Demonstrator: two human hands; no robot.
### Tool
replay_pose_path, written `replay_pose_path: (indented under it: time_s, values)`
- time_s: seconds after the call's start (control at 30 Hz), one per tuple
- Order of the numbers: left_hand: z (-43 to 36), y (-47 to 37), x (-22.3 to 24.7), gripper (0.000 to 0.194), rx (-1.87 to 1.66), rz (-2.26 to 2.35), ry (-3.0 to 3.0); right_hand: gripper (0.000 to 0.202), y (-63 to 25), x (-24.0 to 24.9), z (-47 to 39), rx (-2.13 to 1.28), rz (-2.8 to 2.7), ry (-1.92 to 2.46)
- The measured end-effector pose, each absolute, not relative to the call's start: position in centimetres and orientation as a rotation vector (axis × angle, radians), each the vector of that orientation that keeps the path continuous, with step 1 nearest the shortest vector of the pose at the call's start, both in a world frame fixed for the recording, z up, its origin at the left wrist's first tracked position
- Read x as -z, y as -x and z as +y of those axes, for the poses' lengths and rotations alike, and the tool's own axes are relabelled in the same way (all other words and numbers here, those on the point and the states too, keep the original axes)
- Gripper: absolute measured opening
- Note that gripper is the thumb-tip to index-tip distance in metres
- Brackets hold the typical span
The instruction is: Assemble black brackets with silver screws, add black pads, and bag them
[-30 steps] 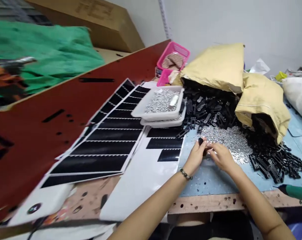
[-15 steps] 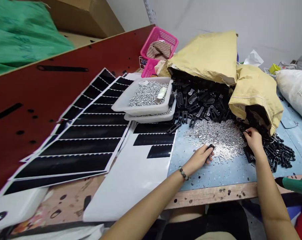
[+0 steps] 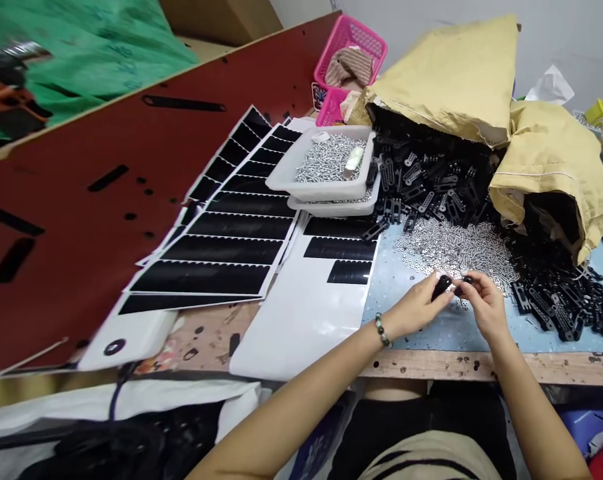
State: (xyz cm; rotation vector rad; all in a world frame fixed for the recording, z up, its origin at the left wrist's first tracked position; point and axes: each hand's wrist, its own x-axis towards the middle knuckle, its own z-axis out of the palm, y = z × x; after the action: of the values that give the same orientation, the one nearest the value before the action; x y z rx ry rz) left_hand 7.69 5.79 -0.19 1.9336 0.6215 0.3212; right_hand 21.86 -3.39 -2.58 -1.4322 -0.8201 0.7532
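Note:
My left hand (image 3: pixel 424 303), with a bead bracelet at the wrist, pinches a small black plastic part (image 3: pixel 442 287). Close against it, the fingers of my right hand (image 3: pixel 484 303) are closed on another small black piece (image 3: pixel 464 285). The two pieces nearly meet; whether they touch I cannot tell. Both hands are above the near edge of a pile of small silver screws and nuts (image 3: pixel 464 243) on the blue tabletop. To the right lies a heap of black plastic parts (image 3: pixel 556 307), and a larger heap of slotted black parts (image 3: pixel 421 187) lies behind.
Two yellow sacks (image 3: pixel 451 73) spill black parts at the back. Stacked white trays (image 3: pixel 281 177) hold screws. Sheets of black stickers (image 3: pixel 221 250) lie at the left, beside a red board (image 3: pixel 96 247). A pink basket (image 3: pixel 376 43) stands behind.
My right hand has left the black heap with a small piece and come to my left hand. The left hand still holds its part. The view has swung left and down.

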Motion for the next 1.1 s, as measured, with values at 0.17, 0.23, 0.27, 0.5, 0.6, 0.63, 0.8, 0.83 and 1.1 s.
replay_pose_path:
  time_s: [0.17, 0.23, 0.27, 0.5, 0.6, 0.63, 0.8, 0.83, 1.1]
  values:
    - [5.3, -8.1, -0.2, 0.026, -0.406, 0.553, -2.116, 0.024, -20.3, 3.2, -3.1, -0.574, -0.747, 1.427]
    - [5.4, -8.4, -0.4, 0.024, -0.425, 0.506, -2.162, 0.025, -20.0, 3.3, -3.1, -0.599, -0.683, 1.346]
    - [5.5, -8.5, -0.6, 0.022, -0.426, 0.484, -2.183, 0.026, -19.9, 3.3, -3.1, -0.615, -0.649, 1.302]
    - [5.6, -8.3, -1.6, 0.017, -0.467, 0.44, -2.297, 0.028, -18.8, 2.3, -2.7, -0.629, -0.494, 1.111]
    - [5.6, -7.8, -1.7, 0.026, -0.479, 0.474, -2.347, 0.022, -19.5, 2.4, -3.1, -0.625, -0.607, 1.207]
    - [5.8, -7.6, -1.6, 0.028, -0.466, 0.49, -2.357, 0.019, -20.0, 2.6, -3.4, -0.618, -0.699, 1.275]
    - [7.5, -5.8, -1.0, 0.027, -0.422, 0.727, -2.149, 0.02, -22.1, 4.6, -5.7, -0.373, -1.394, 1.757]
    - [7.8, -5.6, -0.7, 0.023, -0.422, 0.783, -2.094, 0.017, -22.1, 5.1, -6.0, -0.303, -1.504, 1.845]
    - [6.7, -5.8, 2.0, 0.014, -0.348, 0.474, -2.163, 0.019, -21.1, 6.0, -7.6, -0.106, -1.623, 1.971]
